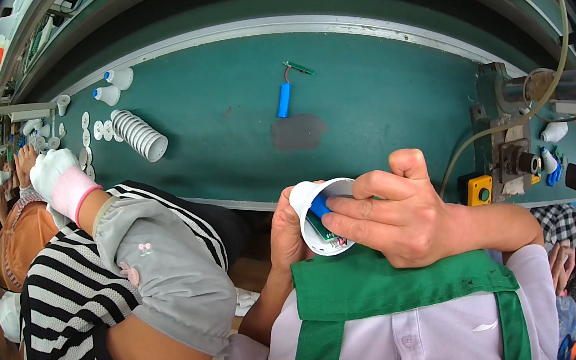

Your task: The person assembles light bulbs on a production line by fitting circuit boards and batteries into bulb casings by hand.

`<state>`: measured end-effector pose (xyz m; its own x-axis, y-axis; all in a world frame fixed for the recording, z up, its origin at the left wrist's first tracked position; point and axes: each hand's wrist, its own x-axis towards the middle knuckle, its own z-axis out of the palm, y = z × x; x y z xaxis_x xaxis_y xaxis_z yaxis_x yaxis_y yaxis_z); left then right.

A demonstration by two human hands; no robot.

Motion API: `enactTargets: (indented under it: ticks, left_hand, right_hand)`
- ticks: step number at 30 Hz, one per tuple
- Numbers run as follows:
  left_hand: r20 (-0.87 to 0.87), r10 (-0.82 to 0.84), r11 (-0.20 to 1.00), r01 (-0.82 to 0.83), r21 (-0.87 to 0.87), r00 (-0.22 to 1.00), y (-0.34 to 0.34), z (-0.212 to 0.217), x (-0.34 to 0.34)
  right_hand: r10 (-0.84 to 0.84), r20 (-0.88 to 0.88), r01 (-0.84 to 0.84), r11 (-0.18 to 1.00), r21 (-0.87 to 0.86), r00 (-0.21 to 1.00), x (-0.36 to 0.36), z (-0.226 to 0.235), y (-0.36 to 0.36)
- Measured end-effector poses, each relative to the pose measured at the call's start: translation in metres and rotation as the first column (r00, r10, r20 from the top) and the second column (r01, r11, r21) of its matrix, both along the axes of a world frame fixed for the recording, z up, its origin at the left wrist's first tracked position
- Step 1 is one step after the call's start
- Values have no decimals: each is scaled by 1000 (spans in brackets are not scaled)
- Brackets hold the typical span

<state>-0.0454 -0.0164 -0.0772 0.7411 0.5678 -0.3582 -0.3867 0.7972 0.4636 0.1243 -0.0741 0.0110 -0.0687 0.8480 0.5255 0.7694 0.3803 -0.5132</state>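
My left hand (285, 236) is closed around the outside of a white plastic cup-shaped housing (301, 198), its open mouth tilted toward me. Inside the housing are a blue cylindrical battery (319, 205) and a green circuit board (316, 224), with thin wires near the lower rim. My right hand (408, 219) reaches into the mouth, fingertips closed on the battery and thumb raised. Farther off on the green table (204, 82) lies another blue battery (284, 100), joined by a red wire to a small green board (300, 68).
At the left stand a nested stack of white housings (141, 135), two housings with blue inside (120, 78) and several white discs (98, 130). A co-worker's gloved hand (55, 167) works beside them. At right are a metal press (507, 92), a hose (483, 133) and a yellow button box (478, 190).
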Motion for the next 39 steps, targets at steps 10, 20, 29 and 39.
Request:
enactTargets:
  ticks: [10,20,29,39]
  left_hand:
    - [69,-5,999,8,-43,998,-2,-8,-5]
    - [105,26,1000,-25,-17,994,-4,-8,5]
    - [199,16,994,7,-114,980,-6,9,11]
    - [181,-8,949,65,-308,984,-11,-10,1]
  right_hand:
    - [43,120,-23,986,-163,992,3,11,1]
    - [174,101,-137,945,-296,980,10,19,-2]
    - [114,160,-76,971,-225,981,3,13,-8]
    - [-4,191,4,1000,0,982,-4,2,-8]
